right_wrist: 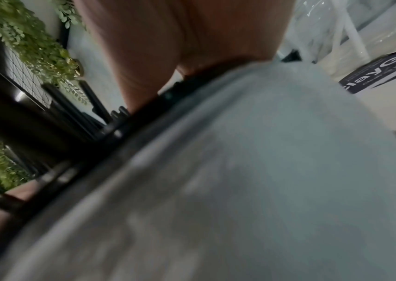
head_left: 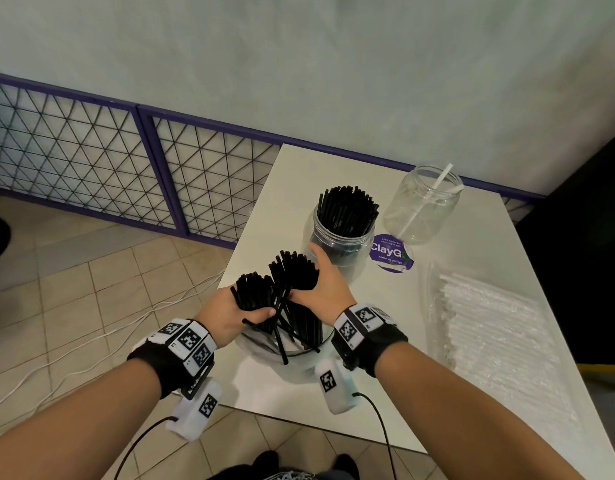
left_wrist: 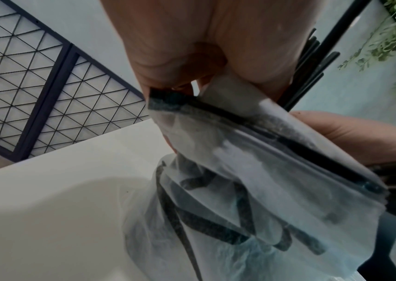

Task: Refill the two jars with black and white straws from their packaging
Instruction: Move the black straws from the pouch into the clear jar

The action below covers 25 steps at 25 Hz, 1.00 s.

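Black plastic straws fill the scene near the front edge of the white table (head_left: 437, 393). The left hand (head_left: 229, 315) has its fingers curled round one bunch of thin black plastic straws (head_left: 254, 289), and the right hand (head_left: 325, 284) closes on a second bunch of black straws (head_left: 294, 271) just beside it, thumb stretched toward the jars. Both bunches rise out of a crumpled translucent plastic bag (head_left: 299, 360), where loose straws lie crossed.

Only the head view shows the jars. A clear round plastic jar packed with upright black straws (head_left: 344, 233) stands just behind the right hand. Beside it, a second clear jar holding a single white straw (head_left: 422, 206) leans its straw against the rim. A round purple sticker (head_left: 392, 252) lies between them, and a flat clear pack of white straws (head_left: 489, 327) rests along the table's right side.

The left wrist view adds the bag's texture: cloudy, wrinkled film (left_wrist: 252, 199) pinched together with straws under the left fingers (left_wrist: 216, 47), dark straws showing as smudged bands through it. It also shows a wire lattice panel in a dark frame (left_wrist: 36, 85).

The right wrist view is badly blurred; grey film (right_wrist: 240, 171) fills most of it, with leafy green garlands (right_wrist: 28, 41) at the left.
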Each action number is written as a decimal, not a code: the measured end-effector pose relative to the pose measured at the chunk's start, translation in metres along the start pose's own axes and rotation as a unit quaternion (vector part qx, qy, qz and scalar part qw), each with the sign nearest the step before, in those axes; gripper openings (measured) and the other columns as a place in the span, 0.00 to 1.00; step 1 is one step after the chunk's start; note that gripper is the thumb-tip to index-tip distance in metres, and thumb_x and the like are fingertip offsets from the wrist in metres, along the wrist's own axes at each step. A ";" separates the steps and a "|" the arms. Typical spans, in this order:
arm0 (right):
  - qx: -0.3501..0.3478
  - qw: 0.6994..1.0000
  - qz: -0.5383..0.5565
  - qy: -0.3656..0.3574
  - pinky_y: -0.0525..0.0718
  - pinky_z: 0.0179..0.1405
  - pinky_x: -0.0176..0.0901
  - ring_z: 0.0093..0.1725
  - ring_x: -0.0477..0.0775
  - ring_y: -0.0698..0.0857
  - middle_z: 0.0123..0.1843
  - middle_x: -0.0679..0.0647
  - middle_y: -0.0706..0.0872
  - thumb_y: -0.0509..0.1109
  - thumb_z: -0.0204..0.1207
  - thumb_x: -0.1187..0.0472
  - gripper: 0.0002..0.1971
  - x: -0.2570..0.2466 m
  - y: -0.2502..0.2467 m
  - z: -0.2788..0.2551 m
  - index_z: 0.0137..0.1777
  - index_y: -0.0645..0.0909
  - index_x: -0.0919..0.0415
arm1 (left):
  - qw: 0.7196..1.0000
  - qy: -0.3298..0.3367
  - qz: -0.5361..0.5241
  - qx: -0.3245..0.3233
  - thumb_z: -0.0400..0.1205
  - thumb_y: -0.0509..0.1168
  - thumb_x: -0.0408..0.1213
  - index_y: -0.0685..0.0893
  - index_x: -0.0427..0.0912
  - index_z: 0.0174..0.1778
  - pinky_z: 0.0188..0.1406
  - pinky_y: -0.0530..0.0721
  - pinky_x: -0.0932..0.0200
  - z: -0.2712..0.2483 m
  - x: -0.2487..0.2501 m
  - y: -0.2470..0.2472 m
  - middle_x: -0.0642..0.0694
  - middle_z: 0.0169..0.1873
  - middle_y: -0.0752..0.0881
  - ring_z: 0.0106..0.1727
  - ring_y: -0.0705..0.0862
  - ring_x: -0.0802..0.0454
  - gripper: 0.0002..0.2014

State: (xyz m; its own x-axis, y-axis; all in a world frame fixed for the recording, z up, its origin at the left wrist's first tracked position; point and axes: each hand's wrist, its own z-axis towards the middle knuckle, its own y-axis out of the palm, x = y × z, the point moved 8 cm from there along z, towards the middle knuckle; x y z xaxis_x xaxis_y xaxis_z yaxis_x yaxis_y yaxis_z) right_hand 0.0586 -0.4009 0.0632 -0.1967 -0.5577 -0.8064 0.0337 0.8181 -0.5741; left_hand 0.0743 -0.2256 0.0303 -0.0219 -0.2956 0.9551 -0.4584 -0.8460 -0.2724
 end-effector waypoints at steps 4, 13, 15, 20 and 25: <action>0.020 0.999 0.031 -0.015 0.77 0.68 0.59 0.62 0.56 0.81 0.61 0.52 0.82 0.74 0.54 0.41 0.38 -0.001 0.007 0.000 0.67 0.65 0.31 | 1.000 0.003 -0.004 0.001 0.64 0.76 0.52 0.86 0.51 0.46 0.61 0.81 0.33 0.000 0.003 0.000 0.41 0.46 0.89 0.53 0.86 0.40 0.18; 0.062 0.979 0.148 -0.127 0.79 0.55 0.28 0.52 0.37 0.83 0.52 0.44 0.84 0.77 0.71 0.64 0.22 -0.031 -0.042 -0.027 0.62 0.76 0.52 | 0.999 0.007 0.046 -0.002 0.67 0.73 0.55 0.83 0.48 0.40 0.51 0.83 0.35 0.001 0.008 -0.004 0.45 0.37 0.86 0.43 0.85 0.41 0.15; 0.057 0.979 0.132 -0.142 0.80 0.58 0.31 0.54 0.41 0.83 0.54 0.48 0.83 0.77 0.69 0.67 0.27 -0.028 -0.044 -0.036 0.65 0.73 0.49 | 0.999 0.002 0.045 0.006 0.65 0.73 0.55 0.83 0.48 0.38 0.50 0.84 0.36 0.000 0.010 -0.005 0.44 0.35 0.85 0.41 0.85 0.42 0.15; 0.023 0.988 0.142 -0.054 0.84 0.54 0.33 0.49 0.41 0.87 0.47 0.47 0.88 0.77 0.66 0.68 0.32 0.020 -0.010 -0.050 0.67 0.71 0.45 | 0.999 -0.010 0.040 0.005 0.66 0.75 0.54 0.85 0.48 0.40 0.51 0.85 0.36 0.002 0.007 -0.003 0.44 0.37 0.87 0.43 0.86 0.44 0.16; 0.026 0.987 0.152 0.035 0.83 0.47 0.32 0.44 0.37 0.88 0.45 0.51 0.91 0.79 0.67 0.65 0.11 0.050 -0.002 -0.039 0.49 0.87 0.63 | 0.998 -0.050 0.033 0.005 0.73 0.73 0.22 0.83 0.52 0.41 0.50 0.85 0.57 -0.002 0.007 -0.002 0.50 0.40 0.87 0.46 0.85 0.49 0.17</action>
State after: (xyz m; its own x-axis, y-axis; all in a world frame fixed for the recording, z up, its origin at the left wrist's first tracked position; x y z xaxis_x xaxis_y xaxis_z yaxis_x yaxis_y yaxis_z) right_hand 0.0102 -0.4247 0.0298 -0.2373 -0.2741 -0.9320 0.1515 0.9372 -0.3142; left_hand 0.0732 -0.2256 0.0378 0.0375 -0.3939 0.9184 -0.4501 -0.8272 -0.3364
